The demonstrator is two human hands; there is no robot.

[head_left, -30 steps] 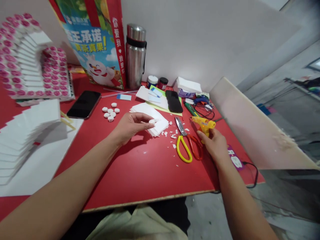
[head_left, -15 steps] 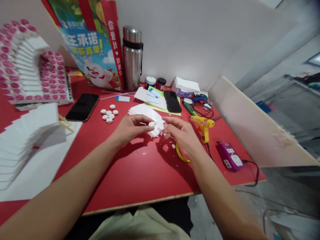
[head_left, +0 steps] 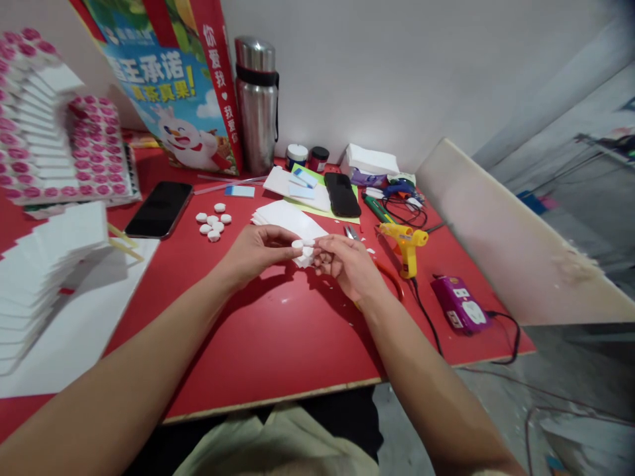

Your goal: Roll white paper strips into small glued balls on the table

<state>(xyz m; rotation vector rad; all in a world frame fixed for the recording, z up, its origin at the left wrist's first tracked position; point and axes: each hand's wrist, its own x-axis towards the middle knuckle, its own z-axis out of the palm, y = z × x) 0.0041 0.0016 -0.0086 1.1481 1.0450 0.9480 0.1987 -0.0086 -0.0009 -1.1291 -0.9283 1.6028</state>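
My left hand (head_left: 255, 250) pinches a small white foam disc (head_left: 297, 244) between thumb and fingertips, just above the red table (head_left: 278, 337). My right hand (head_left: 344, 264) has come in from the right and its fingertips meet the same disc, fingers closed on it. Under both hands lies a stack of white foam sheets (head_left: 288, 217) with small white offcuts around it. A little pile of finished white discs (head_left: 212, 223) rests to the left. The yellow glue gun (head_left: 407, 243) stands right of my right hand.
Scissors (head_left: 353, 233) lie half hidden behind my right hand. Two black phones (head_left: 159, 209) (head_left: 342, 195), a steel flask (head_left: 255, 106), a red printed bag (head_left: 173, 86), two small jars (head_left: 307, 157), a purple device (head_left: 459, 303) with cable, and stacked white cards with pink dots (head_left: 59, 145) surround the work spot.
My right hand left the glue gun standing on the table and moved left to meet my left hand at the white disc. The left hand stayed put.
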